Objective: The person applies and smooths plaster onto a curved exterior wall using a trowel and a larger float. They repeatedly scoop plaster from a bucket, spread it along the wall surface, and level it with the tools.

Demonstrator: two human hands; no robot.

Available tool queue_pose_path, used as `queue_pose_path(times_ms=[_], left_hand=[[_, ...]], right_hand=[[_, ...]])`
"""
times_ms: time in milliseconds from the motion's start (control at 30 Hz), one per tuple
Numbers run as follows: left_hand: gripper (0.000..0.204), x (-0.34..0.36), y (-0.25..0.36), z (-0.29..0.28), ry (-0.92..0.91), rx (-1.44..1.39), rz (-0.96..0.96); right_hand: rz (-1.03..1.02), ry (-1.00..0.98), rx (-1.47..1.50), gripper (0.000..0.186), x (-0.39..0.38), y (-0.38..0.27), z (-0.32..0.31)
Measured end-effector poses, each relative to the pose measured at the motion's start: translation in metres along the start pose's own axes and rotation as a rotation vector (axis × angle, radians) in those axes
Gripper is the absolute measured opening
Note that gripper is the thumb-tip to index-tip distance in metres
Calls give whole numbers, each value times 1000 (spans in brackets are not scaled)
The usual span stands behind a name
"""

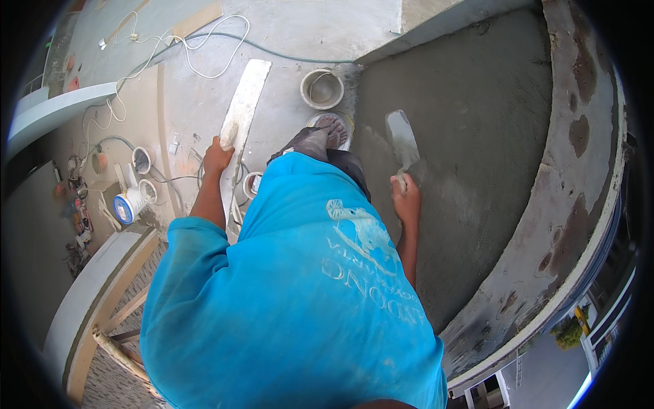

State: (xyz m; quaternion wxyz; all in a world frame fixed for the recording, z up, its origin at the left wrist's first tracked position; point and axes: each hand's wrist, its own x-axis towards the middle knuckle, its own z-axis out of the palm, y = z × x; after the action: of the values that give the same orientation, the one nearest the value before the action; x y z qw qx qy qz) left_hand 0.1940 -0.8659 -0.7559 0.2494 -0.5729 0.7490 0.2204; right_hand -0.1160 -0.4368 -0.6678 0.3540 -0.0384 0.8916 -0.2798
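Observation:
My left hand (219, 155) is closed around the knob-like handle of a long whitish plastering float (246, 92), held upright beside my leg. My right hand (407, 198) grips the handle of a trowel (402, 136), its flat metal blade pointing away from me over the grey cement surface (463, 123). Fresh-looking cement spreads to the right of my body, smooth in places. A bare foot (334, 129) shows on a round pale thing, partly hidden by my trouser leg. Just beyond it stands a round bucket (322, 89) with a wire handle.
A curved, stained wall (562, 184) bounds the cement on the right, with a drop outside it. White cable (204, 68) and a hose (286, 56) trail across the floor. Several tubs, including a white bucket (129, 206), stand left. Wooden framing (102, 310) is at lower left.

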Motion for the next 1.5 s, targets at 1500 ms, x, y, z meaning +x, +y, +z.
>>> queue_pose_path(times_ms=[1500], left_hand=[[68,193,-269,256,-60,-354,-193]], right_hand=[[-428,111,222,22,174,-72,309]])
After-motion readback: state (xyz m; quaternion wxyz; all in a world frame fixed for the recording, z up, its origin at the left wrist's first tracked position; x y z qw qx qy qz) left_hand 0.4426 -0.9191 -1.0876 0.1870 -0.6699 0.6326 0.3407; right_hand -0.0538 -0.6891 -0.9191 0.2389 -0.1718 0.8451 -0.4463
